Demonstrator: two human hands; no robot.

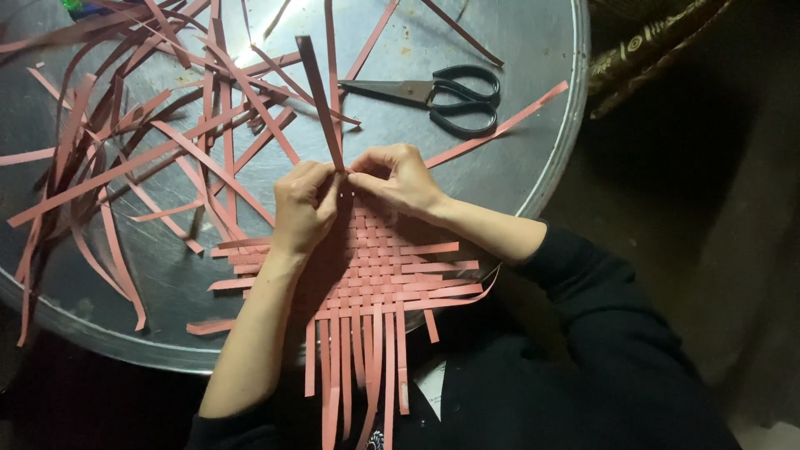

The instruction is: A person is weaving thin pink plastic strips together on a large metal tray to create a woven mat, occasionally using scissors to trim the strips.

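- Two hands meet at the far edge of a woven mat (379, 271) of pink paper strips, which lies on the near part of a round metal tray (533, 50).
- Left hand (304, 208): fingers narrowed to a pinch on one upright strip (321, 100), gripped at its lower end where it enters the weave.
- Right hand (400, 177): fingertips closed on the same strip, touching the left hand's fingertips; the palm rests over the mat's far right corner.
- Mat: loose ends stick out on the left, right and near sides; the near ends hang past the tray's rim over the person's dark clothing.
- Loose strips (133, 142) (a tangled heap, many crossing one another) cover the tray's left and far parts and reach up to the left hand's side, crowding that approach.
- Scissors (442, 96), black-handled and shut, lie on the tray beyond the right hand, apart from it; one long strip (508, 121) runs diagonally between them.
- Bare metal shows right of the scissors up to the rim, and in a small patch left of the mat.
- Tray's right rim gives onto dark floor.
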